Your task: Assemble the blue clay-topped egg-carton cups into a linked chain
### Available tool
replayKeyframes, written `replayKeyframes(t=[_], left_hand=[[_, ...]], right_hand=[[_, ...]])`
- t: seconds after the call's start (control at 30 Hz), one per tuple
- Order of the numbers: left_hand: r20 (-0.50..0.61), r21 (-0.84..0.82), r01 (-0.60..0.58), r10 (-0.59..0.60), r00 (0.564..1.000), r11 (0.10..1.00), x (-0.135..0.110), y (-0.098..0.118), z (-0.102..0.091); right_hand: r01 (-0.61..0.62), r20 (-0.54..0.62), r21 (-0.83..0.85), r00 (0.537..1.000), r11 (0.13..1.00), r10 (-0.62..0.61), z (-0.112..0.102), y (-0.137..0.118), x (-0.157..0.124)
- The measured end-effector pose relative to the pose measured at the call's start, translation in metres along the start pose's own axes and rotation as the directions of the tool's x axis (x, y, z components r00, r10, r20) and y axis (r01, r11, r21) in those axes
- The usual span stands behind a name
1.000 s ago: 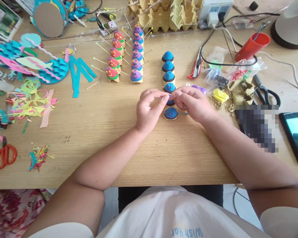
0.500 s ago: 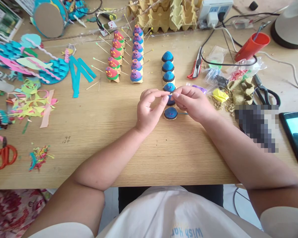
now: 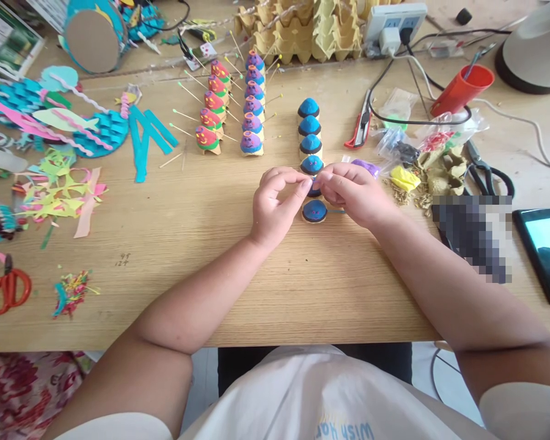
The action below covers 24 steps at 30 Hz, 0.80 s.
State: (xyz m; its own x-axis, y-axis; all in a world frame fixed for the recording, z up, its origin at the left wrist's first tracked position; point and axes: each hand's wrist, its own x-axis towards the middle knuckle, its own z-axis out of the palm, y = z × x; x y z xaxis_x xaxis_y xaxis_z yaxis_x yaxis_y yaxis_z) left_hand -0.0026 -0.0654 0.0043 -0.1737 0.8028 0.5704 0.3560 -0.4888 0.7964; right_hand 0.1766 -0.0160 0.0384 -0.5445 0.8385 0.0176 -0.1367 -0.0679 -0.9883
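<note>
My left hand (image 3: 275, 205) and my right hand (image 3: 351, 192) meet fingertip to fingertip above a row of blue clay-topped egg-carton cups (image 3: 310, 128). Both hands pinch a tiny purple bit of clay between thumb and forefinger, too small to make out clearly. The nearest blue cup (image 3: 315, 212), with small purple dots, sits just below the fingertips; another cup is partly hidden behind them. A lump of purple clay (image 3: 367, 165) lies right of my right hand.
Two rows of red and purple cups (image 3: 231, 107) with pins stand to the left. Paper scraps (image 3: 59, 189) and orange scissors (image 3: 7, 287) lie far left. A craft knife (image 3: 360, 122), orange cup (image 3: 461, 88), yellow clay (image 3: 406, 178), black scissors (image 3: 488, 174) and a phone (image 3: 543, 250) lie right.
The hands stay pinched together over the blue cups; the view has shifted slightly, nothing else has moved.
</note>
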Motion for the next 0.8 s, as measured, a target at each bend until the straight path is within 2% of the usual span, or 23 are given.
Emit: replayKeyframes(t=[0.27,0.53,0.8], left_hand=[[-0.014,0.004,-0.026,0.026,1.000,1.000,-0.0003,-0.0004,0.0010],[0.004,0.006,0.016,-0.016,1.000,1.000,0.0001,0.0040,-0.0004],[0.013,-0.016,0.001,0.000,1.000,1.000,0.0005,0.0007,0.0001]], right_hand=[[0.039,0.023,0.067,0.999,0.997,-0.041,0.0015,0.0006,0.0005],[0.044,0.002,0.058,0.999,0.997,-0.044,0.0021,0.0008,0.0009],[0.020,0.005,0.031,1.000,0.999,-0.020,0.0015,0.0005,0.0020]])
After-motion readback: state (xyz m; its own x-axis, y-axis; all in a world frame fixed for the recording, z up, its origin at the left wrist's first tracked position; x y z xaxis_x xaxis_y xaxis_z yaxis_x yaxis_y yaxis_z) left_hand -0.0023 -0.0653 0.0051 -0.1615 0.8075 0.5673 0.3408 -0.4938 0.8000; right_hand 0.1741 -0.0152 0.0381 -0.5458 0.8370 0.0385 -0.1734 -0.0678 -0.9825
